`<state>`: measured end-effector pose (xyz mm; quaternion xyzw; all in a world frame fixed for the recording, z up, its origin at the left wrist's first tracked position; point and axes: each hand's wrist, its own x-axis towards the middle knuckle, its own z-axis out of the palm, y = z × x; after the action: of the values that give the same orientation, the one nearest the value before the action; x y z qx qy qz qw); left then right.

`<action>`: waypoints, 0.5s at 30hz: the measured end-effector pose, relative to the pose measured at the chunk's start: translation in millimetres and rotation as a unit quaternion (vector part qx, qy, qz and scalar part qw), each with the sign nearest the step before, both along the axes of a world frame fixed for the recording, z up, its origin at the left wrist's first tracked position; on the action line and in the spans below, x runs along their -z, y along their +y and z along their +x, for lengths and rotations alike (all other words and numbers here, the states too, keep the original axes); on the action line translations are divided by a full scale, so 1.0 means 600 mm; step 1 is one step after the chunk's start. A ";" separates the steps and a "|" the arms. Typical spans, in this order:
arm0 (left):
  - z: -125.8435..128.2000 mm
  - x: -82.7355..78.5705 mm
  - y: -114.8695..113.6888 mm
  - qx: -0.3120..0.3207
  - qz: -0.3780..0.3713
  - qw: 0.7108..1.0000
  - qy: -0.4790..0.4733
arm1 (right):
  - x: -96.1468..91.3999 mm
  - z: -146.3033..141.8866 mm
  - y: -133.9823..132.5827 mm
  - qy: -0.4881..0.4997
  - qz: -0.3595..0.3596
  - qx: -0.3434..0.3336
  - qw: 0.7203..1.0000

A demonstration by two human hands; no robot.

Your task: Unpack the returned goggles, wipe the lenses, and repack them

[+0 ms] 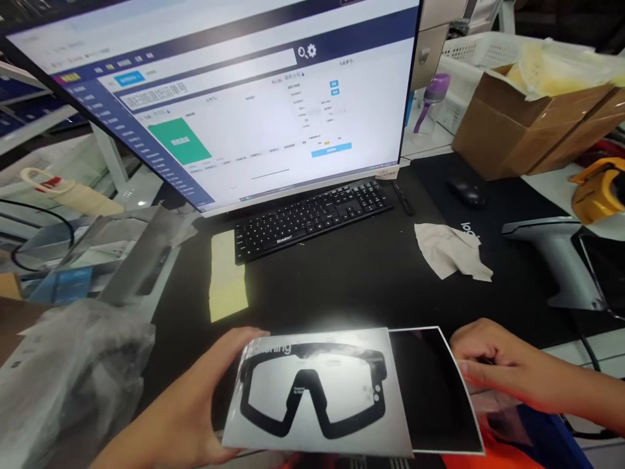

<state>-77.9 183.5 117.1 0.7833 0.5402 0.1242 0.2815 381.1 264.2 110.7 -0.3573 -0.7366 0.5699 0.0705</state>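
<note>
The person's left forearm comes in from the lower left corner, the wrist turned so that the left hand (pixel 193 397) wraps the left end of a printed sleeve (pixel 312 394). Its thumb lies along the far left corner and the fingers pass out of sight beneath, gripping the sleeve. The right forearm enters almost level from the right edge. The right hand (pixel 502 365) is curled, knuckles up, thumb drawn in close to the index finger, at the right end of an inner box (pixel 434 391); whether the fingertips pinch that box or some clear film beside it cannot be told.

The sleeve is flat, glossy and silvery, with a black shield-shaped goggle frame printed on it. The inner box, black-faced with thin white edges, sticks out of the sleeve's right end. Both are held over the near side of a smooth black mat (pixel 336 280). A black keyboard (pixel 312 218) sits toward the mat's far edge, a yellow paper strip (pixel 227 277) near its left edge, and a crumpled beige cloth (pixel 452 251) toward its right.
</note>
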 end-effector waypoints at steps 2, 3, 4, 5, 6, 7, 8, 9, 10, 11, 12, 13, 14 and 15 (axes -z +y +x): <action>-0.007 0.001 -0.004 0.002 -0.001 1.000 0.012 | 0.000 0.011 0.002 -0.004 0.021 -0.007 1.000; -0.009 0.003 -0.004 0.004 0.004 1.000 0.013 | 0.001 0.018 0.003 -0.008 0.033 -0.007 0.999; -0.009 0.006 -0.004 0.006 0.010 1.000 0.012 | 0.003 0.025 0.004 -0.014 0.047 -0.005 0.999; -0.010 0.010 -0.004 0.006 0.016 1.000 0.009 | 0.005 0.031 0.006 -0.023 0.061 0.001 0.998; -0.009 0.012 -0.003 0.004 0.021 1.000 0.006 | 0.006 0.037 0.009 -0.031 0.073 0.006 0.997; -0.009 0.015 -0.002 0.002 0.024 1.000 0.005 | 0.005 0.043 0.012 -0.038 0.081 0.009 0.996; -0.009 0.016 -0.001 0.002 0.028 1.000 0.005 | 0.004 0.047 0.016 -0.045 0.084 0.010 0.995; -0.009 0.016 0.000 0.002 0.033 0.999 0.005 | 0.001 0.050 0.020 -0.050 0.084 0.010 0.995; -0.009 0.015 0.000 0.001 0.037 0.999 0.007 | -0.002 0.052 0.024 -0.052 0.080 0.010 0.995; -0.010 0.013 0.001 0.000 0.044 0.999 0.011 | -0.006 0.054 0.028 -0.051 0.075 0.010 0.996; -0.011 0.011 0.001 0.000 0.051 0.999 0.015 | -0.009 0.055 0.032 -0.051 0.071 0.015 0.996; -0.014 0.009 0.001 -0.002 0.057 0.998 0.018 | -0.010 0.056 0.036 -0.050 0.068 0.023 0.996; -0.017 0.007 0.001 -0.007 0.059 0.998 0.023 | -0.011 0.059 0.039 -0.047 0.067 0.030 0.996; -0.022 0.004 0.000 -0.011 0.058 0.998 0.029 | -0.010 0.062 0.042 -0.043 0.066 0.035 0.996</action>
<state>-90.9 183.2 114.4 0.7958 0.5482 0.1357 0.2183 418.5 289.5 116.8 -0.4017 -0.7620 0.5011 0.0826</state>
